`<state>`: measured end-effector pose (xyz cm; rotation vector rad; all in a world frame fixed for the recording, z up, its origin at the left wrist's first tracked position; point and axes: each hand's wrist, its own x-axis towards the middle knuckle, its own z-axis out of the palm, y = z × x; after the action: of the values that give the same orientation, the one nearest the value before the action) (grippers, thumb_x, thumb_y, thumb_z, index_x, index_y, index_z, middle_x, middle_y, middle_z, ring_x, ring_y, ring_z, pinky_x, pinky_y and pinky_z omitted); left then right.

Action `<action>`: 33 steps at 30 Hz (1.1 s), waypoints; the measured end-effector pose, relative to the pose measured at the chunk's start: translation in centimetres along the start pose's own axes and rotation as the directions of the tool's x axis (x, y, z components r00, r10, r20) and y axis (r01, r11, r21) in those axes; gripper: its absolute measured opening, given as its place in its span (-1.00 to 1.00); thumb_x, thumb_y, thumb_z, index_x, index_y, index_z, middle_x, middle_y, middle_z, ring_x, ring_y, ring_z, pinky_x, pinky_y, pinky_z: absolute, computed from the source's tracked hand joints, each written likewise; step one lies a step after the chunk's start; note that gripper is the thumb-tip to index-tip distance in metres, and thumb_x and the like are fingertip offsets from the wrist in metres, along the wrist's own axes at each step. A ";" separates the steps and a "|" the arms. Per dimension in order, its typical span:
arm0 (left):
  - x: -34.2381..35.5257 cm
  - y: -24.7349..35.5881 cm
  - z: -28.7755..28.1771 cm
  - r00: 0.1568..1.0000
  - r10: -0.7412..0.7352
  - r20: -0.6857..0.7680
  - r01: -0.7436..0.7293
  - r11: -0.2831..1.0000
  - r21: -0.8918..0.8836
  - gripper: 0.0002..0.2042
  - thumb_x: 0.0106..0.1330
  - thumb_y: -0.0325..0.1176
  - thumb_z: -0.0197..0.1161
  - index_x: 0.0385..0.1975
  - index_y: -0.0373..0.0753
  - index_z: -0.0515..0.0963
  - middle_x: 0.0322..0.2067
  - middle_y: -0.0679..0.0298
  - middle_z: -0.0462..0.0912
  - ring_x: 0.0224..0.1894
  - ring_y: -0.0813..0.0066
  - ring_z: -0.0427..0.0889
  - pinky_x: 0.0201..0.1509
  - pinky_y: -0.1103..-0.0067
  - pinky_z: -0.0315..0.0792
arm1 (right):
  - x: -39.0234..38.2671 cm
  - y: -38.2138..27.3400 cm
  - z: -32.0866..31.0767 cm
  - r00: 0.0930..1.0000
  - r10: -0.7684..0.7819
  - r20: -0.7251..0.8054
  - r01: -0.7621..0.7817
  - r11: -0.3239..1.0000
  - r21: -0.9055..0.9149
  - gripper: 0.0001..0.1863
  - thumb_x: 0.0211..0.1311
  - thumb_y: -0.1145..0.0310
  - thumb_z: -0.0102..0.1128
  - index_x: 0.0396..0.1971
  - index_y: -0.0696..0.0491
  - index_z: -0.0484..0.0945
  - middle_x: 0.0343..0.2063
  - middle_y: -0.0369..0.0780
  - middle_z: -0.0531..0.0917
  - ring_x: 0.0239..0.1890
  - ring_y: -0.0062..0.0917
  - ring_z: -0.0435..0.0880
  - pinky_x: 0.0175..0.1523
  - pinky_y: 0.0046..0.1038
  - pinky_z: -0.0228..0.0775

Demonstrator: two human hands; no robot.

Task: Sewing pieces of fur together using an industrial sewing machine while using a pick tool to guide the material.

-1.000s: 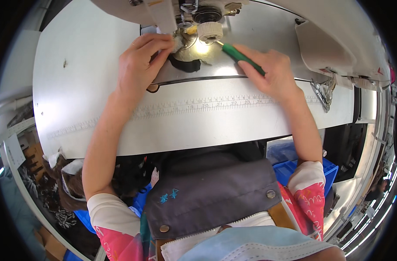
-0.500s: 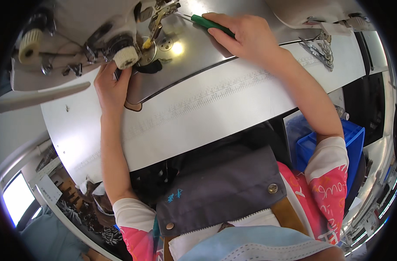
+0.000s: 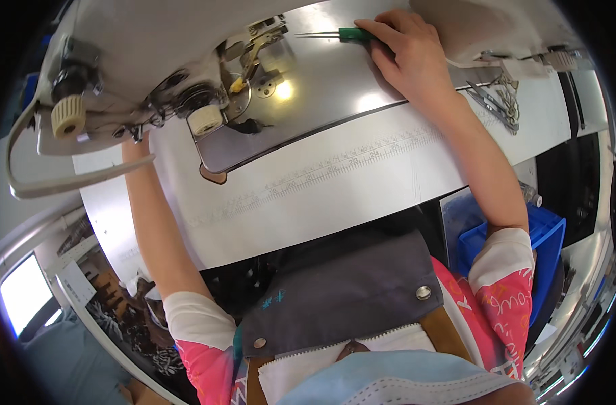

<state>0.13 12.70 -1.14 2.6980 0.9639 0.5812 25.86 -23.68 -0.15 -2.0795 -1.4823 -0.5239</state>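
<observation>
- Left hand (image 3: 135, 148): past the left end of the metal plate (image 3: 345, 77), mostly hidden behind the machine head (image 3: 146, 50). Can't tell its grip.
- White knob (image 3: 205, 120): above the plate's left end, as seen.
- Black scrap (image 3: 247, 126): left part of the plate, near its front edge. No hand on it.
- Screwdriver (image 3: 354, 34): far side of the plate, long axis roughly left-right across it, shaft pointing left toward the presser foot parts (image 3: 257, 47). Can't tell if it touches the plate.
- Right hand (image 3: 413, 57): over the plate's right part, green handle pinched between thumb and forefinger. Screwdriver sticks out left of this grip; left hand is well apart from it.
- Snips (image 3: 495, 108): by the plate's front right part.
</observation>
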 end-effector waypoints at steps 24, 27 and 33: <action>-49.4 -3.1 -25.4 0.334 -0.598 -0.729 0.678 0.690 -0.255 -0.61 0.30 -0.42 0.10 0.12 -0.31 0.35 -0.16 0.17 0.60 -0.23 0.43 0.61 -0.15 0.59 0.45 | -0.1 3.0 0.8 0.979 -0.070 0.191 0.048 0.992 0.118 -0.66 0.30 0.38 -0.07 0.05 0.00 0.48 -0.07 -0.04 0.53 -0.05 -0.17 0.49 0.04 -0.28 0.30; -68.0 -7.8 -18.2 0.287 -0.782 -0.554 0.957 0.262 0.126 -0.58 0.23 -0.37 0.15 0.10 -0.34 0.39 -0.15 0.13 0.61 -0.16 0.34 0.59 -0.02 0.50 0.40 | 0.8 2.3 0.8 0.970 -0.057 0.238 0.023 0.990 0.141 -0.66 0.30 0.37 -0.06 0.05 0.02 0.48 -0.05 -0.03 0.51 -0.03 -0.18 0.48 0.06 -0.29 0.29; -64.2 -9.6 -18.7 0.316 -0.741 -0.592 0.865 0.481 -0.141 -0.56 0.22 -0.36 0.19 0.09 -0.37 0.39 0.03 0.07 0.50 0.09 0.33 0.46 0.15 0.51 0.30 | 0.4 0.6 0.7 0.995 -0.095 0.033 0.096 0.994 -0.044 -0.64 0.28 0.29 0.00 0.03 0.09 0.47 -0.01 -0.03 0.50 0.02 -0.17 0.47 0.12 -0.26 0.27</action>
<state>-58.70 -20.08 -6.23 1.6576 2.4451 1.1087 26.57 -23.07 -0.56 -2.0677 -1.6080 -0.5695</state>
